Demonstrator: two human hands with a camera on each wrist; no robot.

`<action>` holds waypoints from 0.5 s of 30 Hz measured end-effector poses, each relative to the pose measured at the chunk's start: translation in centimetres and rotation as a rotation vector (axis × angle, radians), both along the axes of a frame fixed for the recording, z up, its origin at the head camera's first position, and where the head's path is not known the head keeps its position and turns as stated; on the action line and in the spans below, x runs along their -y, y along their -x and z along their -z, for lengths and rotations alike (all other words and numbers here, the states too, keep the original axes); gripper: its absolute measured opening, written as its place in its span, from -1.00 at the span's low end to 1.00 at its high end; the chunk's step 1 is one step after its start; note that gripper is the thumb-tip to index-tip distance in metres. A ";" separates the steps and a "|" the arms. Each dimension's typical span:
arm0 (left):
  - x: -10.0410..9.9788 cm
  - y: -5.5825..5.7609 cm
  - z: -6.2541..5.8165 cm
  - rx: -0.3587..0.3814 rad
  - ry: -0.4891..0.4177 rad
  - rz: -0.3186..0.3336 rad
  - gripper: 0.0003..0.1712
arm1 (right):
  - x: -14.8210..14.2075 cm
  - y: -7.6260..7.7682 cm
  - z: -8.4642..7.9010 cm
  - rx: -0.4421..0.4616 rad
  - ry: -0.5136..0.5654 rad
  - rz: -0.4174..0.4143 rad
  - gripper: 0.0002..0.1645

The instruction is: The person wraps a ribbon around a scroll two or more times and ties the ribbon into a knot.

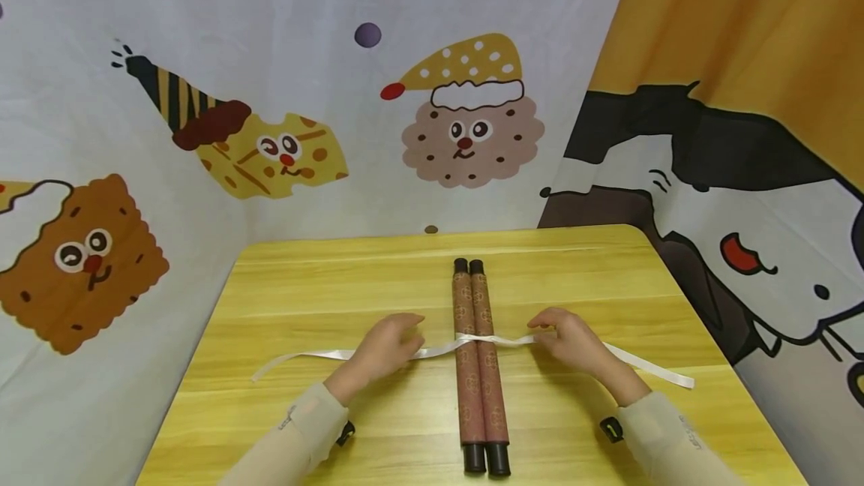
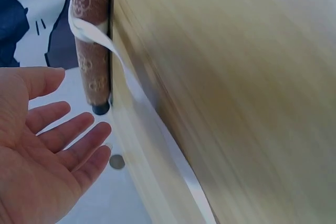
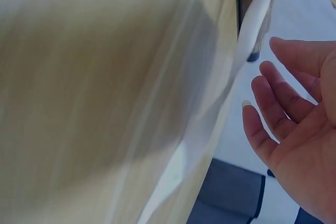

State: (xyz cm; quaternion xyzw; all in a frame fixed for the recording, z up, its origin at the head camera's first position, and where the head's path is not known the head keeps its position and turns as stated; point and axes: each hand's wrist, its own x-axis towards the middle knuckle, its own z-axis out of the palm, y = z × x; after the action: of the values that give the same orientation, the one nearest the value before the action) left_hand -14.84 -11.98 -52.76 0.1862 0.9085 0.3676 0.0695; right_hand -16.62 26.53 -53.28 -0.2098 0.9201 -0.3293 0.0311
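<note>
A rolled scroll [image 1: 468,388], its two reddish-brown patterned rolls side by side with black end caps, lies lengthwise on the table. A white ribbon [image 1: 317,355] crosses over its middle, with one tail running left and the other right. My left hand [image 1: 385,347] hovers over the left tail, and its fingers are spread and relaxed in the left wrist view, apart from the ribbon [image 2: 173,148]. On the other side, my right hand [image 1: 574,340] is above the right tail. Its loosely bent fingers hold nothing in the right wrist view, beside the ribbon [image 3: 249,35].
The light wood-grain table [image 1: 324,268] has rounded far corners. Behind it hangs a white cloth [image 1: 297,21] printed with cartoon biscuits and cheese. An orange curtain [image 1: 756,43] with a large cartoon animal hangs at the right.
</note>
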 end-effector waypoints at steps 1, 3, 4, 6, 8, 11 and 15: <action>-0.3 0.1 0.1 -0.001 0.006 0.004 -0.50 | 0.3 0.0 0.2 -0.003 0.003 -0.006 -0.77; -0.9 0.1 0.2 0.003 0.029 0.013 -0.50 | 1.0 0.0 0.5 -0.004 0.012 -0.020 -0.77; -1.3 0.2 0.2 0.006 0.039 0.019 -0.50 | 1.2 0.0 0.6 -0.007 0.013 -0.026 -0.77; -2.0 0.3 0.3 0.000 0.061 0.033 -0.51 | 1.6 -0.1 0.8 -0.011 0.014 -0.039 -0.76; -2.6 0.4 0.5 -0.006 0.079 0.049 -0.51 | 2.1 -0.1 0.9 -0.009 0.009 -0.046 -0.75; -3.4 0.5 0.9 -0.028 0.097 0.077 -0.53 | 2.6 0.0 1.1 -0.015 -0.008 -0.061 -0.75; -4.1 0.6 1.5 -0.032 0.112 0.104 -0.57 | 3.1 0.0 1.4 -0.032 -0.037 -0.081 -0.74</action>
State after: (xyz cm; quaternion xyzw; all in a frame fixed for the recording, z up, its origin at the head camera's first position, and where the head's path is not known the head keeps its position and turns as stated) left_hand -15.41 -7.93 -54.27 0.2346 0.9177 0.3093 0.0844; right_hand -16.66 23.43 -54.67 -0.2515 0.9171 -0.3073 0.0338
